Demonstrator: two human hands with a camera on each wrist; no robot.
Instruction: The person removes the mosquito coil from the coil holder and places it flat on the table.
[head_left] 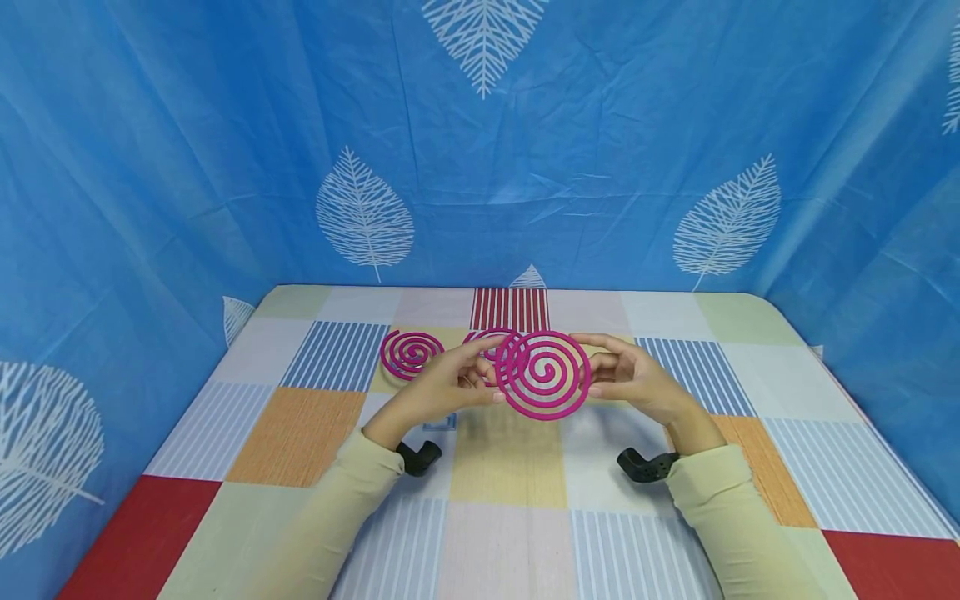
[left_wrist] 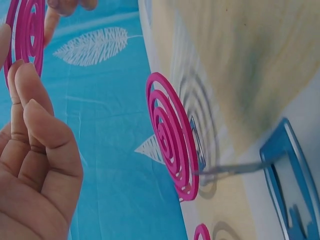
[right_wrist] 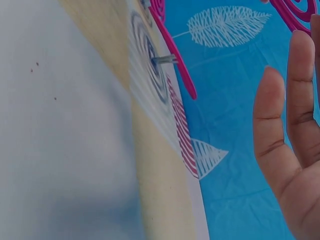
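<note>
A pink mosquito coil [head_left: 546, 414] is held up above the table, its flat spiral facing the head camera. My left hand [head_left: 441, 381] pinches its left edge between thumb and fingers. On the opposite edge, thumb and fingers of my right hand [head_left: 643, 383] grip it. Behind, a second pink coil [head_left: 414, 354] stands off the tabletop at left; a third is partly hidden by the held one. In the left wrist view, a raised coil [left_wrist: 172, 135] casts a spiral shadow. A blue stand [left_wrist: 292, 185] with a thin grey strip bears no coil.
A patchwork cloth [head_left: 510, 533] covers the table. Blue curtains [head_left: 525, 183] with white leaf prints rise behind it and along both sides. Black wrist mounts [head_left: 420, 458] sit below the hands, close to the cloth.
</note>
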